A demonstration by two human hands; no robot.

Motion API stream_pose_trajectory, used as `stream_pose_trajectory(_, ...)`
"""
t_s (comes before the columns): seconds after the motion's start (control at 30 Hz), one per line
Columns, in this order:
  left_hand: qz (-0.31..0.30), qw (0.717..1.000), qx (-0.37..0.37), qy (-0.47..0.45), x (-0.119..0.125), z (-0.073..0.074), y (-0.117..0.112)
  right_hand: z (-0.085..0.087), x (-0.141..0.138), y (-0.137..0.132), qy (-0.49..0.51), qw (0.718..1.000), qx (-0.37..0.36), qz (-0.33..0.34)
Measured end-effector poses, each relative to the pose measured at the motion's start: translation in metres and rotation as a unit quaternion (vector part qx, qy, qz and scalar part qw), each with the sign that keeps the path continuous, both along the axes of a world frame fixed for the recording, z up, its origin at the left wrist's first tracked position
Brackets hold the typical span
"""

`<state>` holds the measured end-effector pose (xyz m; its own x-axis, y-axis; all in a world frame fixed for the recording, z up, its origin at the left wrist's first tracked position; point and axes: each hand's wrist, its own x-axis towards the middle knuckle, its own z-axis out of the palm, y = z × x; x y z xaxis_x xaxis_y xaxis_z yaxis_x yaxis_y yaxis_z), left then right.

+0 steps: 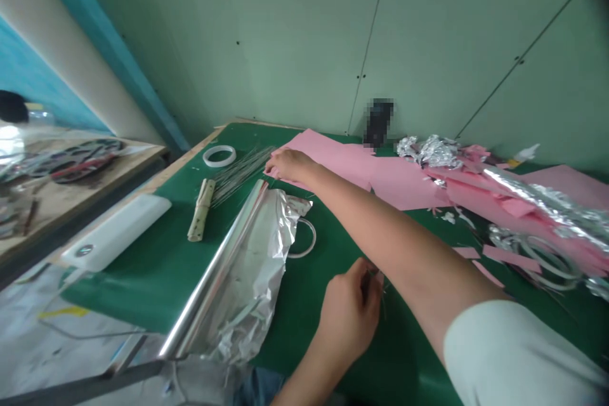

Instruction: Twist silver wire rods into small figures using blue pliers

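Observation:
My left hand (352,304) is closed low in the middle of the view, above the green table top (285,314). Several thin wires stick out past its fingertips, beside a small pinkish bit that is hard to make out. My right arm reaches across over the left one. At its end, my right hand (290,166) has its fingers drawn together at the left corner of the pink paper sheets (333,155). The ends of a bundle of thin wires (245,171) lie by those fingers. Whatever is between them is hidden.
A roll of silver foil (214,273), partly unrolled, lies left of my left hand, partly over a white ring (311,241). Further left are a tape roll (219,156), a tied light-coloured roll (202,209) and a white device (117,233). Crumpled foil (435,151) and paper strips (511,258) lie right.

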<state>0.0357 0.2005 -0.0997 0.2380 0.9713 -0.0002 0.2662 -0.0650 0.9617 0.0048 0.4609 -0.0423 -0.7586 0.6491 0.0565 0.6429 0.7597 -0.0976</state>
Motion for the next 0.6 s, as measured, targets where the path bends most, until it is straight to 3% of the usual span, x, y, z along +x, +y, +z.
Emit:
stream_pose_trajectory(0.27,-0.007,1.0,-0.01,-0.001,-0.002,-0.005,-0.002,-0.019,-0.025,0.005,-0.067,0.996,0.045,0.044)
stream_pose_trajectory(0.6,-0.015,1.0,-0.006,0.0,-0.004,0.001,-0.003,-0.023,-0.014,0.008,-0.121,0.981,0.138,0.069)
